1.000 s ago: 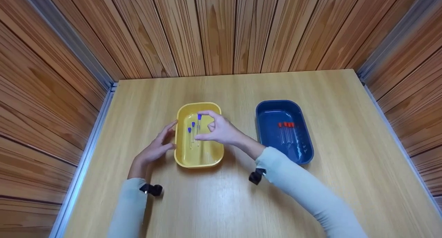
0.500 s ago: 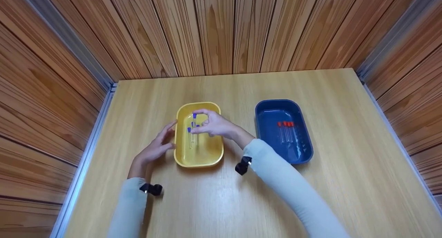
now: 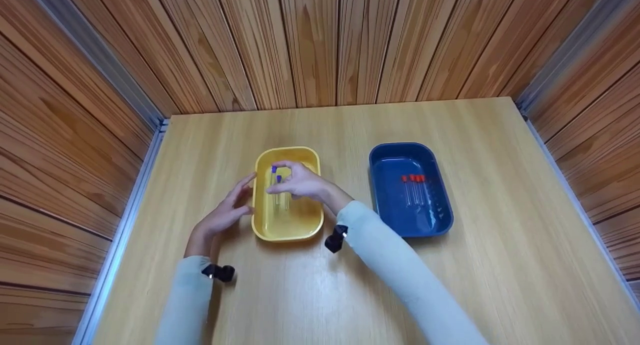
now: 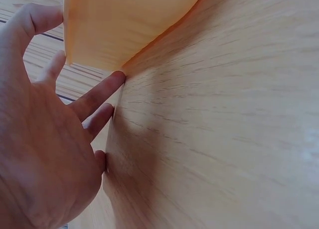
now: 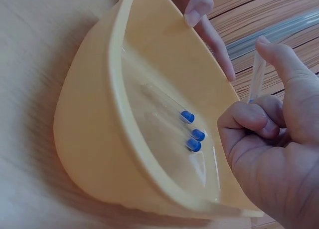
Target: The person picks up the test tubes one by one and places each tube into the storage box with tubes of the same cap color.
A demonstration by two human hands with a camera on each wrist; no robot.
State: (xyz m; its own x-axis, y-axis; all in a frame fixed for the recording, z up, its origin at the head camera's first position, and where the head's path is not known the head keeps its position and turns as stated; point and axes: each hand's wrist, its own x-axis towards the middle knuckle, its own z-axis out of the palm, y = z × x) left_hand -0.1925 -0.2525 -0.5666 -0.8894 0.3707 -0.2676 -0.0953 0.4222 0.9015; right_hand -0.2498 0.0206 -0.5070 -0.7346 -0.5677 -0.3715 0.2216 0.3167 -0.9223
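My right hand (image 3: 302, 182) is over the yellow tray (image 3: 299, 227), pinching a clear test tube (image 5: 256, 74) with a blue cap lengthwise between thumb and index finger. The tube is above the tray floor, its cap end pointing away from me in the head view. Three more blue-capped tubes (image 5: 172, 107) lie side by side on that floor in the right wrist view; in the head view the hand and held tube partly cover them. My left hand (image 3: 222, 217) touches the tray's left side with spread fingers and thumb, holding no tube.
A dark blue tray (image 3: 410, 227) stands on the wooden table (image 3: 300, 295) to the right, with several red-capped tubes (image 3: 414, 192) lying in it in a row. Wood-panelled walls (image 3: 320, 45) enclose the table at the back and both sides.
My right hand has moved left across the yellow tray with the blue-capped test tube, toward the leftmost lying tube. The left hand has stayed at the tray's side.
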